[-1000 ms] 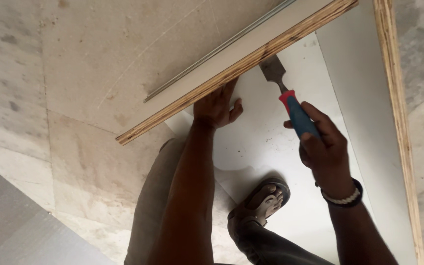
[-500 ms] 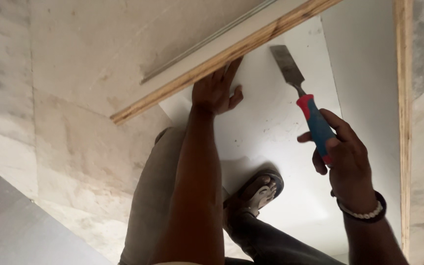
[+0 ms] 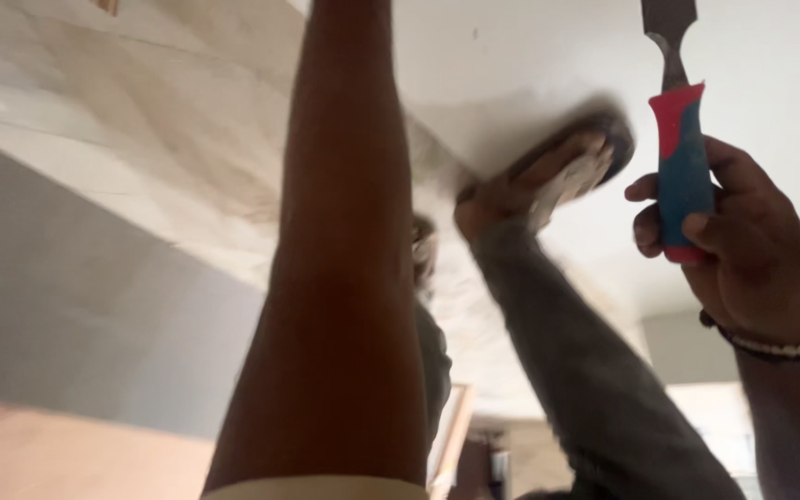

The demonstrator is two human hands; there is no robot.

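Note:
My right hand [image 3: 743, 245] grips a chisel [image 3: 680, 139] by its red and blue handle, blade pointing up toward the top edge of the view, over a white panel [image 3: 511, 56]. A bead bracelet circles that wrist. My left forearm [image 3: 344, 259] runs up the middle of the view and my left hand is cut off by the top edge. Below it my foot in a sandal [image 3: 557, 171] stands on the white panel, with my grey trouser leg [image 3: 585, 370] stretching down to the lower right.
Pale plywood sheet [image 3: 141, 139] lies to the left of my arm, with a grey surface [image 3: 76, 324] below it and a tan board [image 3: 48, 454] at the lower left corner. A wooden frame piece [image 3: 451, 431] shows near the bottom centre.
The view has swung down and closer, so the plywood edge strip and my left hand have left the top of the frame. My right hand with the chisel has drawn back from the edge.

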